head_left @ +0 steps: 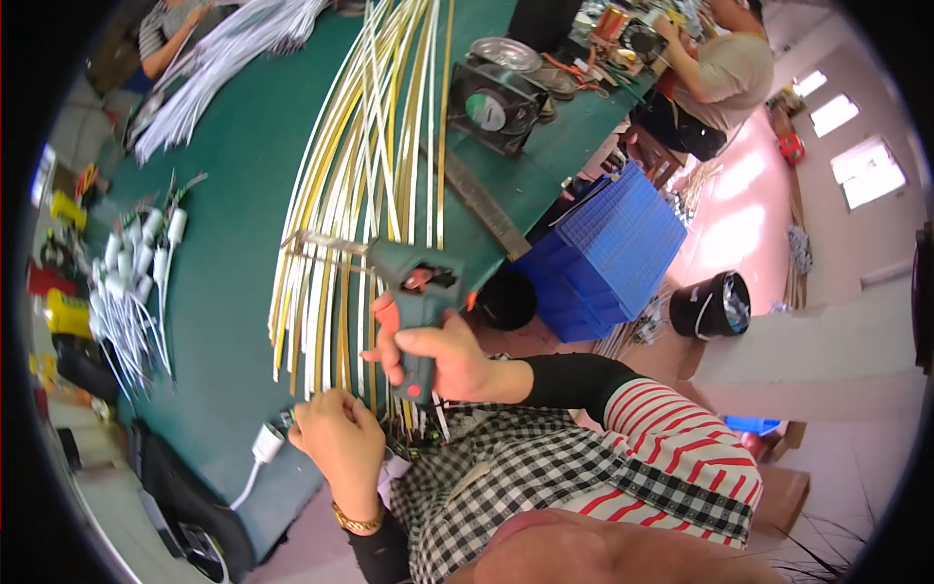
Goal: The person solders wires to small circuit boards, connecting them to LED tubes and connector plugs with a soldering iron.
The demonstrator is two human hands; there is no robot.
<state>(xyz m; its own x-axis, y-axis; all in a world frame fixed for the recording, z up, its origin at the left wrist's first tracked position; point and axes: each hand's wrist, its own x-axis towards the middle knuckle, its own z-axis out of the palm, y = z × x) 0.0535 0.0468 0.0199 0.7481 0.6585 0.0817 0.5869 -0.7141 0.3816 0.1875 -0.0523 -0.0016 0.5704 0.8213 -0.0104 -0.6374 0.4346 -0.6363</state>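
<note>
The right hand [462, 362] has its fingers wrapped around the grip of a dark green pistol-shaped tool [399, 261], whose metal front end points leftward over yellow and white strips [336, 185] on the green desk [229, 253]. The left hand [342, 443] is bent near the desk's edge, just beside a white cylinder [268, 444] on a cable; what its fingers hold is unclear. Farther off lie a black fan [494, 105], a flat metal bar [477, 202] and, beside the desk, blue crates [608, 255].
</note>
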